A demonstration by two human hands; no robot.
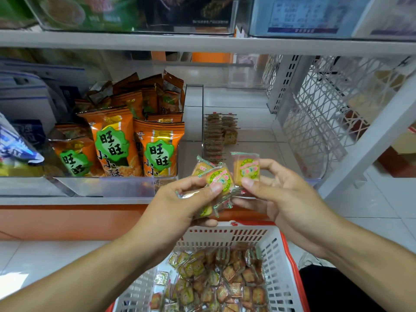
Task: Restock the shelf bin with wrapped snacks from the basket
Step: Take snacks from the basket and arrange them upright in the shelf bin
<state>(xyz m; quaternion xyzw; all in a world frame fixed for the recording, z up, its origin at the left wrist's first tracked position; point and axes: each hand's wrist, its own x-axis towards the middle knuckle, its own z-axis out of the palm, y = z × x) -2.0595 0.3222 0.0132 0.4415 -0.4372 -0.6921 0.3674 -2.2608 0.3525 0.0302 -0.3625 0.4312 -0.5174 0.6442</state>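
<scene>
Spanning the whole view, the white shelf unit carries clear bins on 2 levels, and the clear shelf bin on the right of the lower level holds a short stack of wrapped snacks standing against its left wall. Just left of that bin, orange snack bags with green labels fill a neighbouring bin. Below, the white basket with a red rim sits in front of the shelf, its floor covered with a loose heap of small wrapped snacks. Above the basket and in front of the bin's front edge, both hands meet. The left hand grips a bunch of several wrapped snacks, thumb pressed over the top one and fingers curled beneath. The right hand pinches 1 single wrapped snack upright between thumb and fingers, touching the bunch in the other hand.
</scene>
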